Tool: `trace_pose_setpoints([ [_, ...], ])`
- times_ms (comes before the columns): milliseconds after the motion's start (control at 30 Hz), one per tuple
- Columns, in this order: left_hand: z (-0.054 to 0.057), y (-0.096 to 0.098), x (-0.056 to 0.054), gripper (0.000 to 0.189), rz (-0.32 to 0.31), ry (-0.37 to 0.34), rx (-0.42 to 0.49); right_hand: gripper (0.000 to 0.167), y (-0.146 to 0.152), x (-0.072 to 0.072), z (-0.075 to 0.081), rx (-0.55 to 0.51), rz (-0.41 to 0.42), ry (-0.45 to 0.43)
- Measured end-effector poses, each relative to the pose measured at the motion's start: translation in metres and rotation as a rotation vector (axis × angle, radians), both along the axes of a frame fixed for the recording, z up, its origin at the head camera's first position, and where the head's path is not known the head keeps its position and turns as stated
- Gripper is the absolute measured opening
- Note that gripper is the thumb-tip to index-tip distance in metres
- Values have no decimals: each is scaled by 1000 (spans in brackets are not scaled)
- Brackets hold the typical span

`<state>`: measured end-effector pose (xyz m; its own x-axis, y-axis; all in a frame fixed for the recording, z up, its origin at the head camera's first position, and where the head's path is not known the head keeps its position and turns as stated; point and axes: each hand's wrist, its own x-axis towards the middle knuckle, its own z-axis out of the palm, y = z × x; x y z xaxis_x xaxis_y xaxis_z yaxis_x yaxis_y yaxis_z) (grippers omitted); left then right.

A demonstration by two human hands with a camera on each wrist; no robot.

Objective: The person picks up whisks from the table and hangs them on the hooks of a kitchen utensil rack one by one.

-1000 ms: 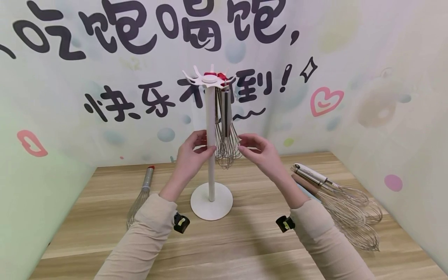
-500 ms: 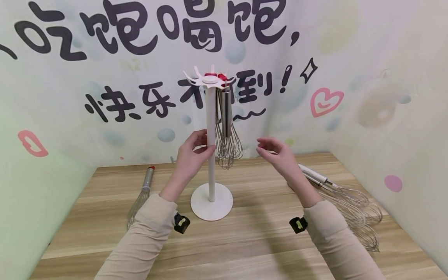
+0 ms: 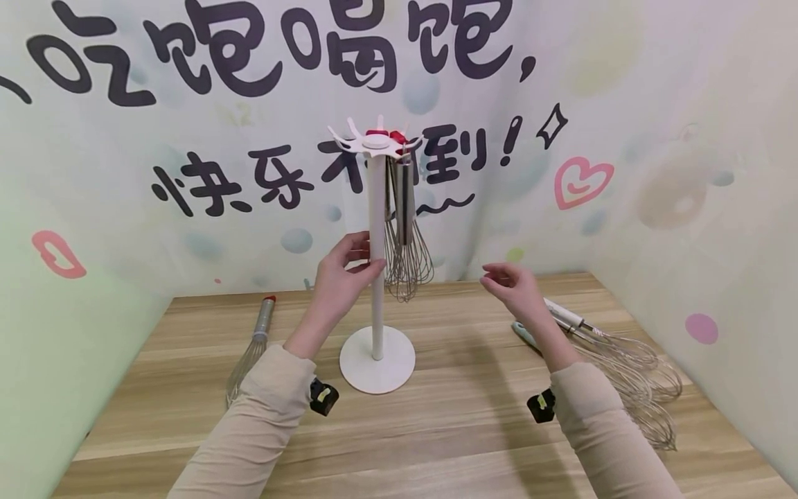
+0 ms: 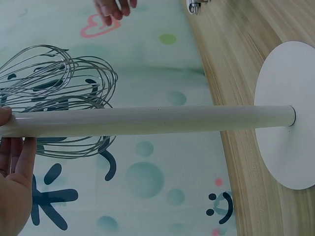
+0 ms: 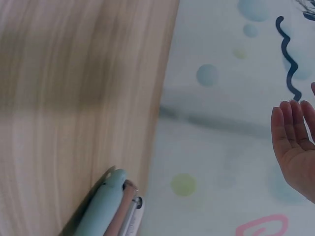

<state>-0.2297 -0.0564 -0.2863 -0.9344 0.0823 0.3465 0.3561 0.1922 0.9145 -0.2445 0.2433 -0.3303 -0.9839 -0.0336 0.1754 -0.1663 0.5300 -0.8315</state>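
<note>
"Where was the left hand (image 3: 341, 277)?"

"On the white stand (image 3: 377, 222) — gripping it partway up, thumb on one side and fingers on the other. The stand stood upright on its round base (image 3: 377, 374)."

"And the right hand (image 3: 514, 287)?"

"In the air at three o'clock from the stand, well apart from it. It was free and relaxed; the right wrist view showed its fingers fairly straight."

"What did the stand carry?"

"Steel-handled whisks (image 3: 405, 201), hung from its hooked top (image 3: 376, 141), wire loops downward, on the three o'clock side. They overlapped, so I couldn't tell how many there were. Red ends showed at about twelve and two o'clock on the top."

"Anything on the wooden table (image 3: 449, 430)?"

"A red-tipped whisk (image 3: 260, 334) lay at nine o'clock from the base. At three o'clock — farther off, partly hidden by the right forearm — lay a heap of whisks (image 3: 623, 357), with a pale blue handle (image 3: 526, 335) sticking out toward the stand."
</note>
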Motion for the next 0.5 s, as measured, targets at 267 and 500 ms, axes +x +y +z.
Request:
trace_pose_setpoints([
  [267, 0, 1, 0, 43, 14, 13, 0, 41, 16, -1, -20, 58, -47, -41],
  [500, -1, 1, -1, 42, 16, 12, 1, 41, 30, -2, -33, 97, -90, -82],
])
